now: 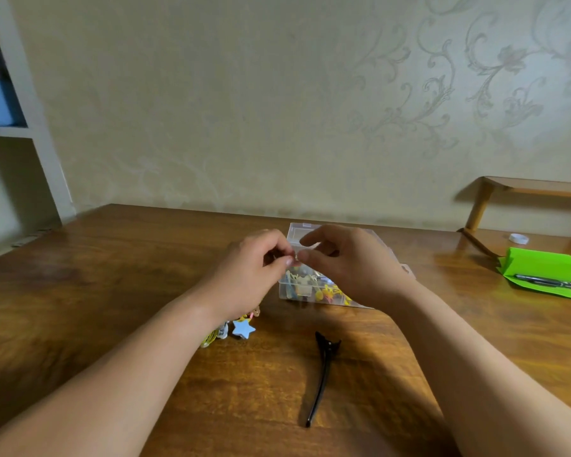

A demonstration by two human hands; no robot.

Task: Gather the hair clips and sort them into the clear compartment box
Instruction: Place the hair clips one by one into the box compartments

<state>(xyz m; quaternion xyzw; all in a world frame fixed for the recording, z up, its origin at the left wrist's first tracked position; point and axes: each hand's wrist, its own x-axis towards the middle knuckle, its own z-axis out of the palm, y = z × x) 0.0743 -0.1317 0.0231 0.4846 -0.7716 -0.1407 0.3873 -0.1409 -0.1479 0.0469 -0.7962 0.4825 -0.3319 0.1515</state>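
Two hands over clear box (299, 231): left hand (251, 262) pinches tiny item (295, 257); right hand (350, 262) half-curled beside, hold unclear. Fumble risks wrong compartment.

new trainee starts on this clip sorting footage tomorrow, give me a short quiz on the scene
1. True or false: the black duckbill clip lies on the wooden table, outside the clear compartment box.
2. What lies on the green folded paper? A a pen B scissors C a comb
3. What shape is the blue clip to the left of the black one?

Key: 1 true. 2 A. 3 a star.
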